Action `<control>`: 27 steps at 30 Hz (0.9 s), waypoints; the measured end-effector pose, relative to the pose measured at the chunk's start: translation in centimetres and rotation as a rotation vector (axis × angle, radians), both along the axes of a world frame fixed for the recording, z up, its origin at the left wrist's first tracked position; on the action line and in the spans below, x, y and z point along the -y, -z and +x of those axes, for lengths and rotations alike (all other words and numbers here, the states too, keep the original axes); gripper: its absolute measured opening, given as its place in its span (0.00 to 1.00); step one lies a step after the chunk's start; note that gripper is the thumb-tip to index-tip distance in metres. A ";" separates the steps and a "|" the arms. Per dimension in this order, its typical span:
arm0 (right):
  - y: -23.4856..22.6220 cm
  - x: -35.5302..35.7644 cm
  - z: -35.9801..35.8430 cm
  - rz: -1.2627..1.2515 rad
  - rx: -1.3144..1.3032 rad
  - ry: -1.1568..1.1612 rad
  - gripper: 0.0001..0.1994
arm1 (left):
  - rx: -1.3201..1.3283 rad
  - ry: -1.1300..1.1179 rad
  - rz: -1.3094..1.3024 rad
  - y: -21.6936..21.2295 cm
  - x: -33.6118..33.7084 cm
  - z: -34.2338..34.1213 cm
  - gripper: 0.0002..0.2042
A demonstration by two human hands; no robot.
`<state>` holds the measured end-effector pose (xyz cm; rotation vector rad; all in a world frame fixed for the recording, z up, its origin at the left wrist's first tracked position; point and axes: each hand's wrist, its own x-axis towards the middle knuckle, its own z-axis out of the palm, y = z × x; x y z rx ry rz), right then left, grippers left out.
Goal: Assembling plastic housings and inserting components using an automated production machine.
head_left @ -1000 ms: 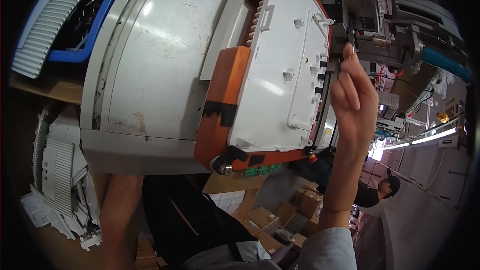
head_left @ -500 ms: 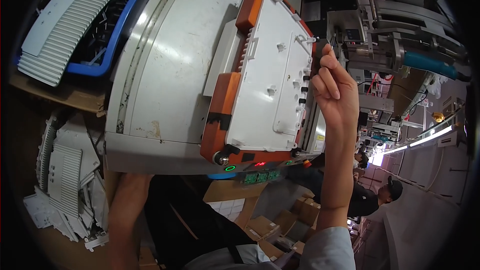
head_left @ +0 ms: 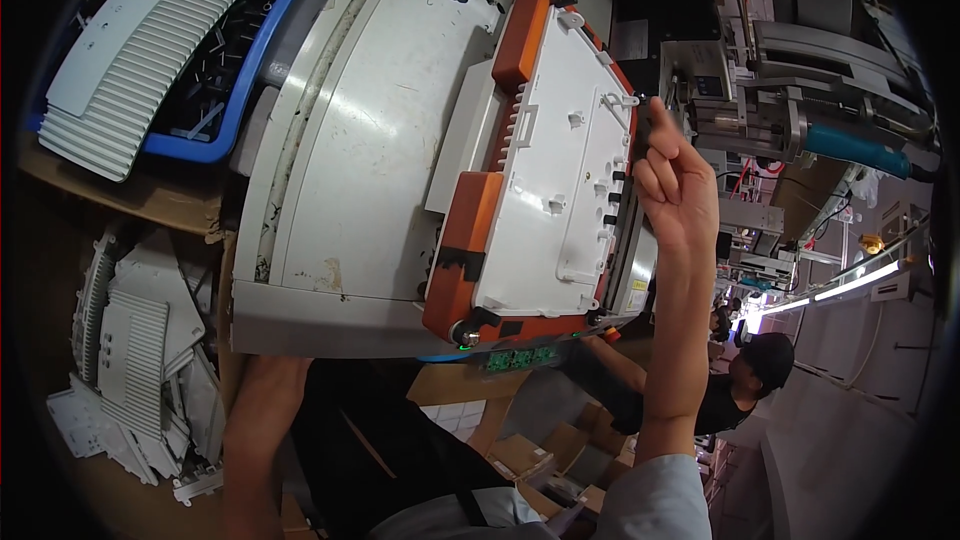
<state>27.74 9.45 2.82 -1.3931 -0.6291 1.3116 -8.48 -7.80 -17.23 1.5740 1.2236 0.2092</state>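
Note:
A white plastic housing with posts and ribs lies open side up in an orange and black fixture on the pale machine top. Several black plugs sit along its right edge. My right hand is raised beside that edge, near its far right corner. The index finger points up and the other fingers are curled; whatever they may hold is too small or hidden to make out. Of my left side only the forearm shows, low at the left against the machine's front edge; the hand itself is hidden.
At far left, a ribbed white cover rests over a blue bin of small black parts. Below it a carton holds white plastic panels. A teal-handled tool is mounted at right. Another person works behind, near cartons.
The view has shifted slightly, so the fixture sits a little lower and further right. My right hand stays by the housing's right edge, its index finger now straighter. The other person has moved.

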 end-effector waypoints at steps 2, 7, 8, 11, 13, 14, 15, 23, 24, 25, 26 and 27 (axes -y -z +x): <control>0.2 -0.3 -0.4 -0.006 0.039 0.028 0.13 | -0.033 -0.017 -0.006 -0.4 -0.2 0.1 0.17; 0.3 -1.1 -0.8 -0.012 0.147 0.057 0.13 | -0.031 0.010 0.008 -0.3 -0.4 0.2 0.17; 0.2 -1.1 -0.8 -0.005 0.142 0.034 0.13 | -0.052 0.012 0.005 -0.5 -0.4 0.2 0.17; -0.4 -0.3 -0.3 -0.028 0.137 0.023 0.14 | -0.040 0.005 -0.012 -0.7 -0.3 0.1 0.17; -0.9 0.4 -0.3 -0.062 0.150 0.011 0.16 | -0.047 0.013 -0.011 -0.8 -0.5 0.1 0.17; -0.9 0.6 -0.5 -0.059 0.151 0.012 0.16 | -0.055 0.025 -0.013 -0.9 -0.6 0.2 0.17; -0.7 0.7 -0.8 -0.057 0.171 0.019 0.16 | -0.053 0.026 -0.009 -0.7 -0.4 0.2 0.17; -0.9 0.9 -1.9 -0.038 0.138 0.092 0.14 | -0.073 0.022 0.020 -0.1 0.0 0.2 0.16; -0.9 0.7 -1.9 -0.036 0.138 0.093 0.14 | -0.073 0.023 0.022 -0.1 0.0 0.3 0.16; -0.8 0.4 -1.7 -0.032 0.120 0.091 0.14 | -0.083 0.009 0.014 0.0 -0.1 0.4 0.16; -0.8 0.1 -1.5 -0.026 0.102 0.089 0.14 | -0.092 -0.003 0.007 0.0 -0.2 0.5 0.16; -0.7 -0.4 -1.2 -0.020 0.100 0.091 0.14 | -0.094 -0.002 0.013 0.0 -0.3 0.6 0.16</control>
